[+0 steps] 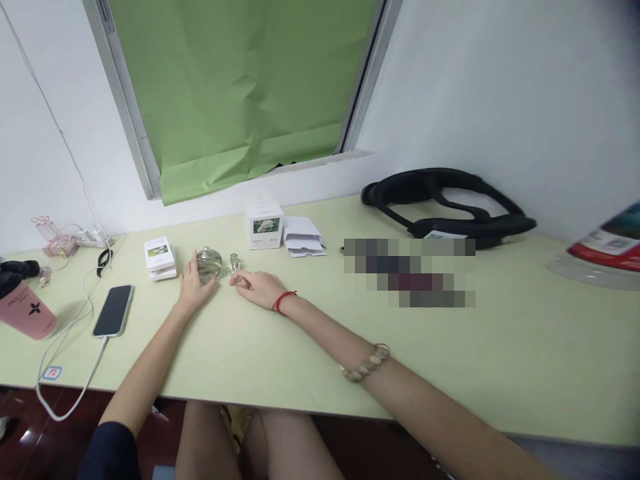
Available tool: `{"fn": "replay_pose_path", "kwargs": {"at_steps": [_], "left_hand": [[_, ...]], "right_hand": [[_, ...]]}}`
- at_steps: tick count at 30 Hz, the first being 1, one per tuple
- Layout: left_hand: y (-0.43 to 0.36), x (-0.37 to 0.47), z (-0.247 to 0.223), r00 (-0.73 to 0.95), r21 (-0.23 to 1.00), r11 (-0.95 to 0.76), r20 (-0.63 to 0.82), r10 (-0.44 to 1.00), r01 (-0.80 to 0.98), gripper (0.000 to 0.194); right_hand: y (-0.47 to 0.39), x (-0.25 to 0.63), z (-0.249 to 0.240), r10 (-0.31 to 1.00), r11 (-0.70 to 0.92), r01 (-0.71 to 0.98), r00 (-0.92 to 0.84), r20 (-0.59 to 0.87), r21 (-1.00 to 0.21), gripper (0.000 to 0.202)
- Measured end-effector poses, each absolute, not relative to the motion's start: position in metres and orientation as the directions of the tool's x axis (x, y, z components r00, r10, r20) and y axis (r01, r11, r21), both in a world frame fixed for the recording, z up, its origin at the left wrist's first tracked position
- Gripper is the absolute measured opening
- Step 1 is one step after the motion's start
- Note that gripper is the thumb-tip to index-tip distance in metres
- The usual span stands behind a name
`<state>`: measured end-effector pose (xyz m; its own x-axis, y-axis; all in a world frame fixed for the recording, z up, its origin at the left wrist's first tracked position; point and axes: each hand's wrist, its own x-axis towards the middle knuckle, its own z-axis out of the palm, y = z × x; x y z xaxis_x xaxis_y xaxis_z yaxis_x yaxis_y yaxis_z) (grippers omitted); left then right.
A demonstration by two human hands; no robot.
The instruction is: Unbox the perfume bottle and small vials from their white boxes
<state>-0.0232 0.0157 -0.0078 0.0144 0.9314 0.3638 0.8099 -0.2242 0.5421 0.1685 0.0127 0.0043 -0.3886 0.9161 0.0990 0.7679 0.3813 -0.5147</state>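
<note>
On the pale green table, my left hand (195, 285) rests beside a round clear glass bottle (209, 263), its spread fingers along the bottle's left side and thumb in front. My right hand (257, 288) lies to the right with its fingers curled and pressed together by a small clear glass piece; whether it grips something is too small to tell. Just behind those fingertips stands a small clear glass cylinder (235, 261). A small white box with a flower picture (159, 253) is left of my left hand. Behind my right hand is a larger white box (265, 230).
Folded white card (303, 235) lies beside the larger box. A phone (114, 311) with a white cable and a pink cup (30, 308) are at left. A black strap-like frame (440, 207) lies back right, near a pixelated patch. A red-labelled package (607, 243) is far right.
</note>
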Motion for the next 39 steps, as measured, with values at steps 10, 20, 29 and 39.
{"fn": "replay_pose_path", "kwargs": {"at_steps": [10,20,29,39], "left_hand": [[0.0111,-0.0217,-0.0016,0.027,0.535,-0.21,0.33,0.944,0.818,0.079],[0.0112,-0.0231,-0.0008,0.03,0.518,-0.205,0.326,0.945,0.831,0.075],[0.0124,-0.0232,-0.0027,0.034,0.485,-0.198,0.327,0.944,0.852,0.082],[0.0135,-0.0243,-0.0029,0.061,0.489,-0.225,0.329,0.942,0.843,0.077]], "right_hand": [[0.0114,0.1686,0.0059,0.917,0.378,0.772,-0.388,0.093,-0.51,0.022],[0.0122,0.1689,0.0044,0.914,0.388,0.766,-0.391,0.108,-0.513,0.022],[0.0111,0.1688,0.0062,0.918,0.373,0.769,-0.387,0.086,-0.52,0.022],[0.0114,0.1689,0.0054,0.921,0.366,0.768,-0.381,0.085,-0.525,0.023]]}}
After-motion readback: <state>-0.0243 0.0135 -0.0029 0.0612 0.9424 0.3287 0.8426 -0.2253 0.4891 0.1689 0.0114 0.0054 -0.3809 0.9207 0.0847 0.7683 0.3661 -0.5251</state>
